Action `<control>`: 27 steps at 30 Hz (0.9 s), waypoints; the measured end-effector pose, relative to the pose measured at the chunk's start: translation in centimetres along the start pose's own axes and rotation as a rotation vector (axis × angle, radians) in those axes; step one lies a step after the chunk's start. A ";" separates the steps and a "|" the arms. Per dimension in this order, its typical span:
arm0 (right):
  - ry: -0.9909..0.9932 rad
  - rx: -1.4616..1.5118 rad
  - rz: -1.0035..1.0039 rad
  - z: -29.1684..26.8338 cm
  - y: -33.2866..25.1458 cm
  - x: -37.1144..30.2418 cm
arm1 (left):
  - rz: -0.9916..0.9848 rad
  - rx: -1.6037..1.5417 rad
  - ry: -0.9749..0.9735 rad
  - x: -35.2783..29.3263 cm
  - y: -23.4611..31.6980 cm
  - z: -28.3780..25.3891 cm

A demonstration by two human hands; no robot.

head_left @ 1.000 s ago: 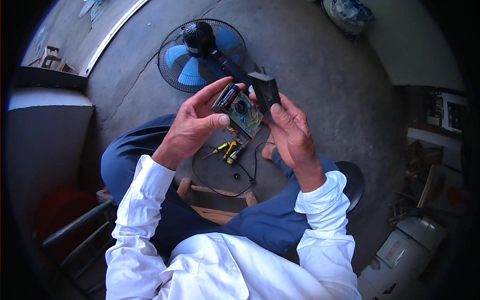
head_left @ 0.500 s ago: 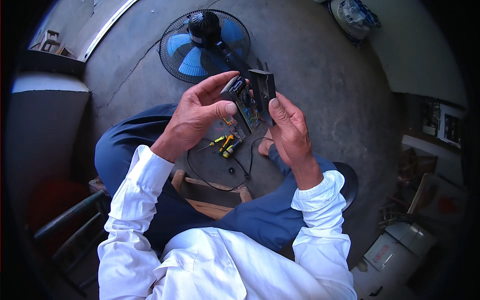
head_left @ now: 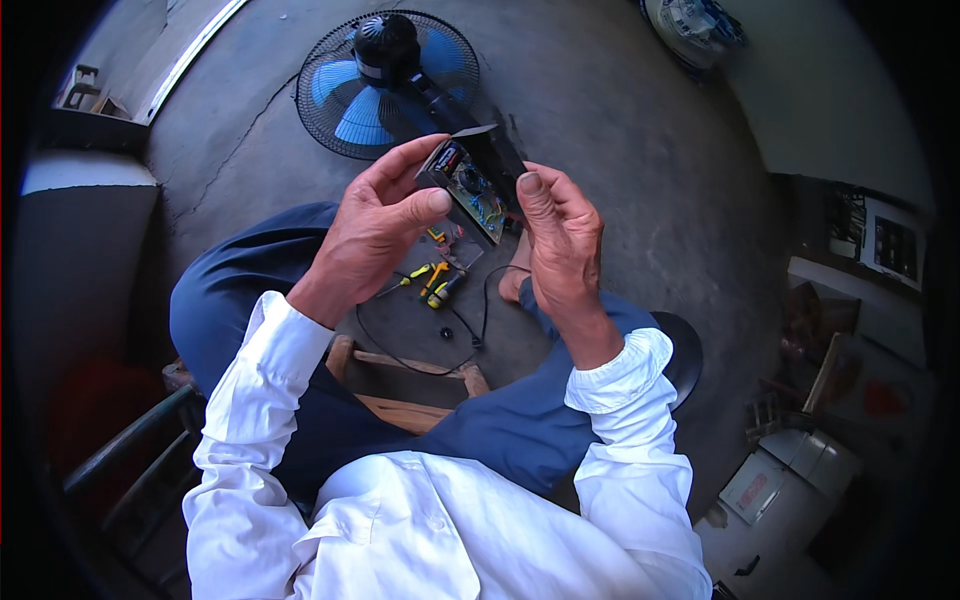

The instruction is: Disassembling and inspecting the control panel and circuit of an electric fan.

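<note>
My left hand point(head_left: 362, 228) grips a dark, open-sided housing with a circuit board point(head_left: 480, 205) inside, thumb along its near edge. Blue and other coloured wires and small components show on the board. A black plastic cover point(head_left: 498, 160) is pinched in my right hand point(head_left: 565, 235), thumb on its near face. The cover stands tilted against or very close to the housing's right side; whether the two touch all along is hidden. Just beyond lies a fan point(head_left: 385, 85) with blue blades and a black wire guard, its black post reaching toward my hands.
Below my hands, a yellow-and-black screwdriver point(head_left: 440, 293) and other small yellow-handled tools point(head_left: 404, 280) lie on the concrete floor. A black cord point(head_left: 370, 335) loops near a wooden stool point(head_left: 405, 412). White bags point(head_left: 690, 30) sit far right, a carton point(head_left: 770, 500) lower right.
My right hand has brought the cover in from the right, tilting its top over the housing. The whole scene has shifted slightly left and up in view.
</note>
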State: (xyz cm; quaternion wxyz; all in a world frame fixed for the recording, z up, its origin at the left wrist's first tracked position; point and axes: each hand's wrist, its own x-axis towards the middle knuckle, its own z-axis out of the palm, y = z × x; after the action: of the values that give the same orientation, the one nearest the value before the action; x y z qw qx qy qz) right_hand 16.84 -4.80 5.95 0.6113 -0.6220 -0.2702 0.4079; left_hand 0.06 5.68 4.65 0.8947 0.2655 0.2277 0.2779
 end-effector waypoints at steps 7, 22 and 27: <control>-0.059 -0.082 -0.093 0.5 -1.1 -0.4 | -0.032 -0.006 0.019 -0.2 -0.2 0.1; -0.014 -0.193 0.025 1.3 -1.5 -0.2 | -0.044 0.036 0.090 -0.5 -0.9 0.0; -0.017 -0.315 -0.122 1.5 -0.4 0.2 | -0.041 0.031 0.117 -0.4 -1.0 -0.3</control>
State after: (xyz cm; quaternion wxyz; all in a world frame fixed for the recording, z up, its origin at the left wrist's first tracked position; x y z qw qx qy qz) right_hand 15.79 -3.80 6.41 0.5275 -0.6893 -0.3732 0.3277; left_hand -0.01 4.81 3.91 0.8811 0.2579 0.2893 0.2711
